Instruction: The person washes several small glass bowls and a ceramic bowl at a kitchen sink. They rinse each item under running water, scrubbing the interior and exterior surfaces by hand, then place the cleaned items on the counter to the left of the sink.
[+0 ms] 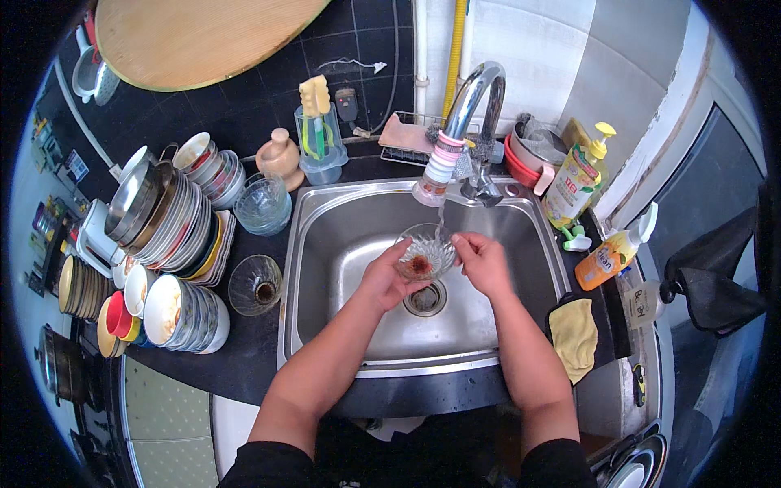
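A clear cut-glass bowl (428, 244) is held over the stainless steel sink (348, 235), with a reddish-brown residue at its bottom. My left hand (389, 277) supports it from the left and below. The fingers of my right hand (483, 261) pinch its right rim. Water runs from the chrome faucet (479, 79), through its pink and white filter nozzle (434, 180), into the bowl. Beneath the bowl, the sink drain (427, 299) is partly visible. Left of the sink, another glass bowl (253, 277) with dark residue stands near a stack of glass bowls (263, 204).
Stacked plates (183, 226) and patterned bowls (189, 314) crowd the left counter. Behind the sink are a wooden mortar and pestle (279, 155) and a brush holder (320, 143). A pump soap bottle (573, 183), an orange spray bottle (607, 259) and a yellow cloth (573, 335) line the right side.
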`<control>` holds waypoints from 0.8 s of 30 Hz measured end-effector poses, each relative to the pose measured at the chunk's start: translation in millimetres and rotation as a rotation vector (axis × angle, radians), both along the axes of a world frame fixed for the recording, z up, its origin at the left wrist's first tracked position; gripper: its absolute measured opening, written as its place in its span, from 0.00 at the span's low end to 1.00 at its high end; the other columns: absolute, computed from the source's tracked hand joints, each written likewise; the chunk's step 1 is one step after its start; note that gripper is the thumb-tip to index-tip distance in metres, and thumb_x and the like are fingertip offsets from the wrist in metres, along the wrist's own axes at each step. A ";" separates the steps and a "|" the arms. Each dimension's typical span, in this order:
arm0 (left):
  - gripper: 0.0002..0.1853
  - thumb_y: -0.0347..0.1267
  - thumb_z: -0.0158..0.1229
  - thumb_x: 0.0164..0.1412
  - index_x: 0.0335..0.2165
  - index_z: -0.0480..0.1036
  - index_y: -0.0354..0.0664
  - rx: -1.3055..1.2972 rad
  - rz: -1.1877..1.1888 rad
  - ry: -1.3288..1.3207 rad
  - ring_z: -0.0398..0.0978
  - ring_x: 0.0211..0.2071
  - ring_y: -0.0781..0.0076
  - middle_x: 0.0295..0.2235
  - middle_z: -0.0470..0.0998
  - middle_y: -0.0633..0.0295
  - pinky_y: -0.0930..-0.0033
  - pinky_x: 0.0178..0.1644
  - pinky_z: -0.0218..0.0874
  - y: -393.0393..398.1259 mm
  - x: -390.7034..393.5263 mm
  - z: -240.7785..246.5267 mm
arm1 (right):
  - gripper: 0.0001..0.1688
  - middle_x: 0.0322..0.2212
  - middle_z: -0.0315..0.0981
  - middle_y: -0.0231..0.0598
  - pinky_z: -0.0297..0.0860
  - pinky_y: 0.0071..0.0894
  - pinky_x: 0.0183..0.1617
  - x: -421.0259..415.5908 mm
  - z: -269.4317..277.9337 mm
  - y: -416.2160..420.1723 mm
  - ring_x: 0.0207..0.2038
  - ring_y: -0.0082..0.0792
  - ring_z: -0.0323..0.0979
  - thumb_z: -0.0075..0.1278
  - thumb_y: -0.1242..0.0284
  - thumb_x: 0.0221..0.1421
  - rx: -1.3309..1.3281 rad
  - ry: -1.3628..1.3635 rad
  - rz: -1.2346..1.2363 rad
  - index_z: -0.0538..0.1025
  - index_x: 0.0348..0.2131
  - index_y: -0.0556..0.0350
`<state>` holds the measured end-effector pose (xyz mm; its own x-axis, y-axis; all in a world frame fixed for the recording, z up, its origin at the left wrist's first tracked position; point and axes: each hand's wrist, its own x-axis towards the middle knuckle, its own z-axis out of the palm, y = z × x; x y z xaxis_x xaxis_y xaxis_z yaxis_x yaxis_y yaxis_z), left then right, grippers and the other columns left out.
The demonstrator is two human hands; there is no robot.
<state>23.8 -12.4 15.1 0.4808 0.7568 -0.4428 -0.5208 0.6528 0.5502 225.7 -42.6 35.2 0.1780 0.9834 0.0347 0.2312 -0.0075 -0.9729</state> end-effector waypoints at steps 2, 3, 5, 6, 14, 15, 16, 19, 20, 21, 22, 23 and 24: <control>0.20 0.38 0.54 0.64 0.50 0.66 0.42 -0.081 0.029 0.031 0.75 0.46 0.50 0.46 0.73 0.49 0.47 0.47 0.72 7.0 -3.0 -19.3 | 0.11 0.24 0.76 0.35 0.66 0.21 0.25 -2.8 -2.7 -3.5 0.21 0.20 0.70 0.52 0.74 0.58 0.139 -0.131 -0.065 0.79 0.39 0.61; 0.20 0.39 0.54 0.63 0.50 0.67 0.41 -0.124 0.042 0.043 0.75 0.46 0.50 0.45 0.73 0.48 0.48 0.47 0.72 7.0 -1.7 -20.5 | 0.11 0.28 0.76 0.37 0.67 0.22 0.27 -2.7 -1.7 -5.3 0.23 0.22 0.72 0.52 0.76 0.56 0.201 -0.204 -0.063 0.79 0.40 0.60; 0.21 0.42 0.54 0.63 0.51 0.67 0.45 -0.060 0.019 0.080 0.77 0.43 0.54 0.45 0.74 0.52 0.49 0.45 0.73 7.2 -0.1 -22.3 | 0.14 0.35 0.77 0.40 0.70 0.23 0.31 -3.1 2.8 -10.0 0.29 0.27 0.75 0.52 0.80 0.52 0.327 -0.349 -0.053 0.79 0.40 0.59; 0.22 0.43 0.54 0.63 0.51 0.67 0.46 -0.013 0.018 0.129 0.77 0.43 0.55 0.45 0.74 0.52 0.50 0.44 0.74 6.7 0.5 -19.7 | 0.15 0.38 0.76 0.41 0.70 0.26 0.34 -3.6 8.3 -12.4 0.32 0.32 0.75 0.52 0.81 0.50 0.341 -0.384 -0.002 0.79 0.39 0.58; 0.23 0.46 0.52 0.64 0.53 0.67 0.47 0.064 0.092 0.317 0.78 0.42 0.58 0.45 0.76 0.52 0.57 0.40 0.74 7.2 5.1 -8.5 | 0.11 0.38 0.75 0.40 0.70 0.36 0.47 3.2 9.9 -16.4 0.41 0.44 0.74 0.55 0.79 0.44 0.319 -0.591 0.404 0.80 0.33 0.55; 0.23 0.46 0.52 0.64 0.53 0.66 0.46 0.068 0.090 0.310 0.78 0.42 0.58 0.45 0.75 0.51 0.57 0.40 0.74 8.4 4.4 -9.3 | 0.10 0.36 0.76 0.40 0.70 0.37 0.47 3.0 9.1 -15.4 0.40 0.44 0.74 0.56 0.78 0.44 0.341 -0.623 0.422 0.80 0.32 0.55; 0.24 0.46 0.51 0.65 0.53 0.66 0.46 0.073 0.089 0.303 0.78 0.42 0.58 0.45 0.75 0.50 0.57 0.41 0.73 10.0 3.5 -11.2 | 0.09 0.35 0.76 0.39 0.70 0.38 0.46 2.9 7.3 -14.0 0.40 0.43 0.74 0.57 0.77 0.43 0.362 -0.655 0.440 0.80 0.31 0.54; 0.25 0.47 0.50 0.65 0.53 0.65 0.43 0.056 0.085 0.300 0.77 0.42 0.59 0.45 0.74 0.49 0.58 0.41 0.73 8.9 3.8 -7.2 | 0.08 0.31 0.77 0.37 0.70 0.39 0.44 1.6 6.6 -11.6 0.38 0.43 0.74 0.59 0.75 0.43 0.416 -0.714 0.429 0.80 0.29 0.53; 0.25 0.47 0.50 0.65 0.53 0.65 0.42 0.046 0.083 0.302 0.77 0.42 0.60 0.45 0.74 0.49 0.58 0.41 0.73 8.0 4.5 -5.7 | 0.07 0.30 0.77 0.37 0.71 0.40 0.43 1.5 6.5 -11.3 0.38 0.43 0.74 0.60 0.74 0.43 0.432 -0.728 0.415 0.80 0.28 0.53; 0.25 0.47 0.50 0.65 0.53 0.65 0.41 0.034 0.088 0.287 0.76 0.42 0.60 0.45 0.74 0.50 0.58 0.43 0.72 8.0 4.3 -6.2 | 0.07 0.30 0.77 0.36 0.71 0.40 0.42 1.1 7.0 -11.4 0.38 0.43 0.74 0.59 0.74 0.43 0.431 -0.740 0.384 0.80 0.28 0.53; 0.26 0.47 0.50 0.66 0.53 0.65 0.40 0.022 0.092 0.272 0.76 0.42 0.61 0.44 0.74 0.50 0.59 0.44 0.72 8.4 4.7 -7.8 | 0.07 0.29 0.77 0.36 0.71 0.40 0.42 0.8 7.5 -11.7 0.37 0.43 0.74 0.59 0.73 0.43 0.430 -0.752 0.352 0.80 0.28 0.52; 0.26 0.47 0.50 0.66 0.52 0.65 0.39 0.011 0.096 0.257 0.75 0.42 0.62 0.43 0.74 0.50 0.59 0.45 0.71 8.9 4.8 -9.7 | 0.06 0.28 0.77 0.36 0.71 0.40 0.41 0.6 7.9 -12.0 0.37 0.43 0.74 0.59 0.73 0.44 0.428 -0.764 0.320 0.80 0.28 0.52; 0.26 0.47 0.50 0.66 0.52 0.65 0.39 0.007 0.109 0.278 0.75 0.42 0.63 0.43 0.74 0.51 0.60 0.46 0.70 9.9 4.9 -12.4 | 0.06 0.28 0.77 0.36 0.71 0.40 0.41 1.1 9.4 -12.9 0.36 0.43 0.74 0.59 0.72 0.44 0.414 -0.796 0.323 0.80 0.28 0.52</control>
<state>28.7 -2.5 2.7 0.2574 0.8007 -0.5409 -0.4160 0.5971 0.6859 226.8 -55.4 44.6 -0.3256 0.8636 0.3849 0.7576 0.4819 -0.4404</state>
